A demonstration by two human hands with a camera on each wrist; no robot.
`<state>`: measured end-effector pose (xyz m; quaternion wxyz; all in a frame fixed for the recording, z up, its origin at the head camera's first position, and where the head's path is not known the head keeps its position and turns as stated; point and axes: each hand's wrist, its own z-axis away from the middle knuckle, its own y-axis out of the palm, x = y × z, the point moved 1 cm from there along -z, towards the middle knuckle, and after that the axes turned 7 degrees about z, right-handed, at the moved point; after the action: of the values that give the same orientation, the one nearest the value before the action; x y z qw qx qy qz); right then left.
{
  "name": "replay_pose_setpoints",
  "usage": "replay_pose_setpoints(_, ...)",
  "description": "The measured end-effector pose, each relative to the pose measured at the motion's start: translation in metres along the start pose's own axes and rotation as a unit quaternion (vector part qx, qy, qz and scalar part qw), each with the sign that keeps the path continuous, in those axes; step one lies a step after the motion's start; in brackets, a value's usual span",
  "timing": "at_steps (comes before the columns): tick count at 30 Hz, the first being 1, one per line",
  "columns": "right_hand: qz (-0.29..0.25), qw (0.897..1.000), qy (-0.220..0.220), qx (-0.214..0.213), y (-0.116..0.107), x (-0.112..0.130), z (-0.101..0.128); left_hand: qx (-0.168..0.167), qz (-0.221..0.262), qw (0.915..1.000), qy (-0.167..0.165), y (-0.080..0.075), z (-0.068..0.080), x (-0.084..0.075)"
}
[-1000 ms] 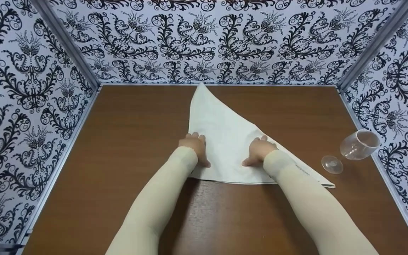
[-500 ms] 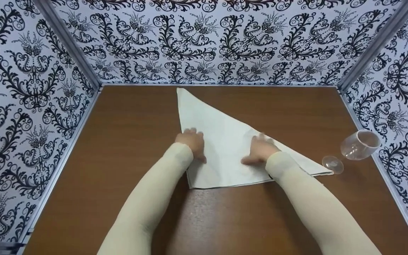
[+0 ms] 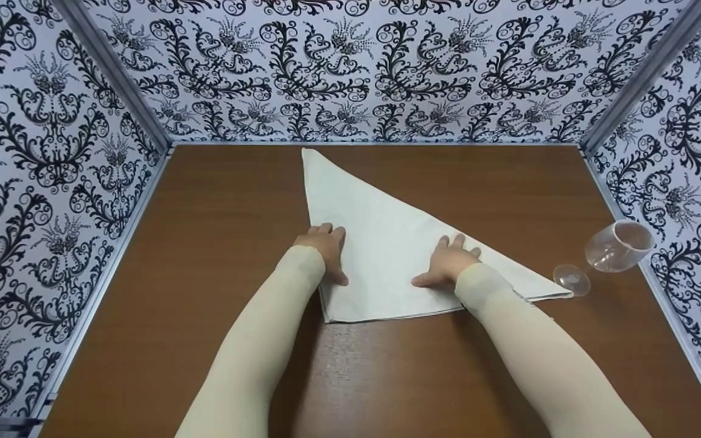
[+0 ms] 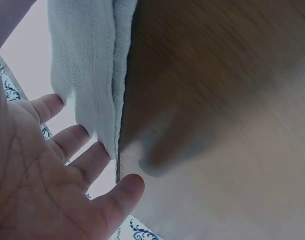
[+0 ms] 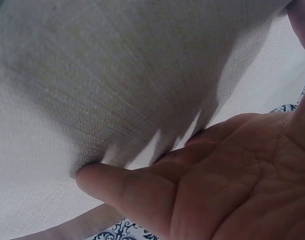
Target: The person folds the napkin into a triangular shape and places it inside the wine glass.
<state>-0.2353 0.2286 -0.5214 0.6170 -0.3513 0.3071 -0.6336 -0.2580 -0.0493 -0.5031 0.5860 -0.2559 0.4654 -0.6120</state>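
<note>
A white cloth napkin (image 3: 381, 255), folded into a triangle with layered edges, lies flat on the brown table (image 3: 223, 201). My left hand (image 3: 325, 249) rests on its left edge with fingers extended. In the left wrist view the fingertips of that hand (image 4: 42, 170) touch the napkin (image 4: 87, 65) close to its hem. Spread fingers of my right hand (image 3: 451, 264) press on the napkin's right half, just inside the slanting edge. The right wrist view shows this hand (image 5: 227, 180) with its fingertips against the woven fabric (image 5: 117, 75), gripping nothing.
A clear stemmed glass (image 3: 618, 246) stands at the right, its round foot (image 3: 571, 280) close beside the napkin's right tip. Black-and-white patterned walls (image 3: 338, 67) enclose the table at the back and both sides.
The napkin has turned anticlockwise under both hands: its far corner swung left, its right tip moved up towards the glass foot. The left hand shifted slightly left; the glass stayed put.
</note>
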Motion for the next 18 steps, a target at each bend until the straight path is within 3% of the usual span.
replay_pose_setpoints(10, -0.004, 1.000, 0.004, -0.001, -0.002, 0.000, 0.000, -0.004, -0.016, 0.9998, -0.015, 0.003, 0.001, -0.003)
replay_pose_setpoints(18, 0.005, 1.000, -0.004, -0.003, -0.004, 0.000, -0.002, -0.005, -0.029, 0.9989, -0.037, 0.012, -0.007, -0.001)
